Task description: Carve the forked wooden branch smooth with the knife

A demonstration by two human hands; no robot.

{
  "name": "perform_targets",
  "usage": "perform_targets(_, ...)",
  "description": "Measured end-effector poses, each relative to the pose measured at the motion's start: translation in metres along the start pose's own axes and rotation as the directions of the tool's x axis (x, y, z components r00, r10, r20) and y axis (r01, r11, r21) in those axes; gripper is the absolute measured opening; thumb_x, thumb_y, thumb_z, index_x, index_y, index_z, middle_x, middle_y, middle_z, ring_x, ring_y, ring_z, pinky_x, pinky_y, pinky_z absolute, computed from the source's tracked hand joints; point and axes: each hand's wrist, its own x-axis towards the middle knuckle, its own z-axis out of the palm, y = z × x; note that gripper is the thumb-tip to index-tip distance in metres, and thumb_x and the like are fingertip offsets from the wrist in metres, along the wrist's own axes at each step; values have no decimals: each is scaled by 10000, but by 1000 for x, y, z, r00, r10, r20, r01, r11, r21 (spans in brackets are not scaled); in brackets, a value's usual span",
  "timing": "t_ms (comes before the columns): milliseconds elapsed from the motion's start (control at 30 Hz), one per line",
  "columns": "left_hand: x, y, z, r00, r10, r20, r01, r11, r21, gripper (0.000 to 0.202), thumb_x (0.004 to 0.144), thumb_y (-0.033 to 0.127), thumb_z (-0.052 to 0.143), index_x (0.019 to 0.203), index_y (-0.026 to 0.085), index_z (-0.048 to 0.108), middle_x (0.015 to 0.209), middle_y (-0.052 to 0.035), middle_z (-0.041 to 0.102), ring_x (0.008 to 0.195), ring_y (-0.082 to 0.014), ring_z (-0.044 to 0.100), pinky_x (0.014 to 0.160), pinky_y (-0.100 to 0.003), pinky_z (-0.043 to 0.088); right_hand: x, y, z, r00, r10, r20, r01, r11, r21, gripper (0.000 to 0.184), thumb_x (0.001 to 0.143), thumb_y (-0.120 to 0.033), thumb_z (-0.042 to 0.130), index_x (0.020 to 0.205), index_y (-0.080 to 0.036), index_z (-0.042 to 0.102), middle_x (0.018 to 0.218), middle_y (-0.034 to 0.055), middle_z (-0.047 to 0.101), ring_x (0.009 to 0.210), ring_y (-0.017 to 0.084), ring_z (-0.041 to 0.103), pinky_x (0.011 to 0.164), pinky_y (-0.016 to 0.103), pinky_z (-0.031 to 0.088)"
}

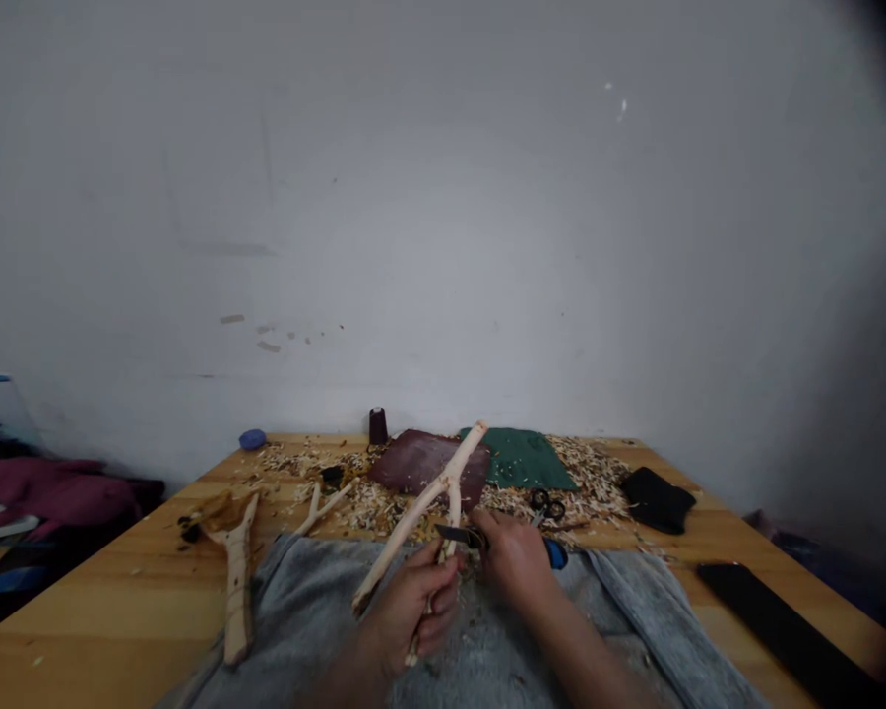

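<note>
My left hand (419,603) is closed around one prong of a peeled, forked wooden branch (422,502), whose other arms reach up toward the wall and down to the left. In my right hand (515,559) is a knife (454,534) with a dark blade and a blue-and-black handle end. Its blade lies across the gripped prong, just above my left fingers. Both hands are over a grey cloth (325,581) sprinkled with bits of wood. To the left lies another peeled forked branch (239,591); a thinner forked stick (325,507) rests behind the cloth.
Wood shavings (598,483) cover the table's back. Among them are a maroon sheet (406,461), a green sheet (528,458), scissors (547,505) and a dark thread spool (377,425). At right lie a black piece (657,499) and a long black strip (775,620). A wall stands behind.
</note>
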Motion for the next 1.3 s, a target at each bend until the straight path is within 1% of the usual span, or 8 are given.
perform_targets(133,2,-2,-3,999,-13,38,13,1000,4,312,747,431,694,881,233,494,488,129,406,276,-27,176,281,-172,89,1,-2,4,999,39,5,-39,999,-17,339,851,-139,469,1118,-246,648,990,58,710,897,182,649,726,245,384)
perform_targets(333,0,-4,1,997,-46,69,44,999,25,344,724,466,695,878,229,499,490,125,414,276,-31,185,271,-174,110,10,26,8,983,181,-26,-182,983,-38,437,819,-122,472,1204,-267,619,1073,56,711,932,179,652,732,240,396)
perform_targets(600,-1,1,6,996,-32,-84,40,995,92,422,673,524,727,827,255,441,469,140,398,279,-31,185,284,-175,100,0,-4,10,1000,10,17,-11,999,44,294,856,-149,460,1057,-239,655,985,56,713,901,176,649,731,239,380)
perform_targets(700,0,1,3,997,-45,-67,49,996,69,428,669,521,738,823,252,442,467,139,398,281,-28,178,291,-176,88,1,-3,9,999,51,20,-51,999,4,326,833,-122,471,1082,-235,648,1004,66,709,905,180,648,733,245,381)
perform_targets(900,3,-6,-3,994,-83,67,83,997,9,365,697,472,712,870,226,505,473,124,398,282,-33,168,266,-182,88,9,22,8,985,167,-36,-169,984,-61,386,822,-95,463,1133,-243,638,999,64,712,902,192,658,707,256,387)
perform_targets(967,2,-6,-1,997,-66,50,65,997,28,379,694,487,711,873,228,501,478,125,403,278,-29,179,270,-179,94,9,23,8,984,176,-39,-178,983,-45,375,834,-109,463,1133,-253,635,988,51,715,880,188,665,689,256,384)
perform_targets(1167,-1,-2,7,993,-40,-112,57,986,155,444,664,559,715,797,252,423,475,137,395,283,-23,196,294,-183,99,2,3,11,999,45,3,-45,999,-32,327,844,-104,470,1073,-255,647,971,38,711,885,179,662,695,250,378)
perform_targets(1300,0,-1,5,994,-60,-91,75,984,160,440,678,563,707,815,257,422,486,139,401,286,-25,189,307,-184,87,2,1,11,998,69,-5,-70,995,-73,350,845,-76,450,1089,-233,646,997,67,704,905,193,653,724,261,384)
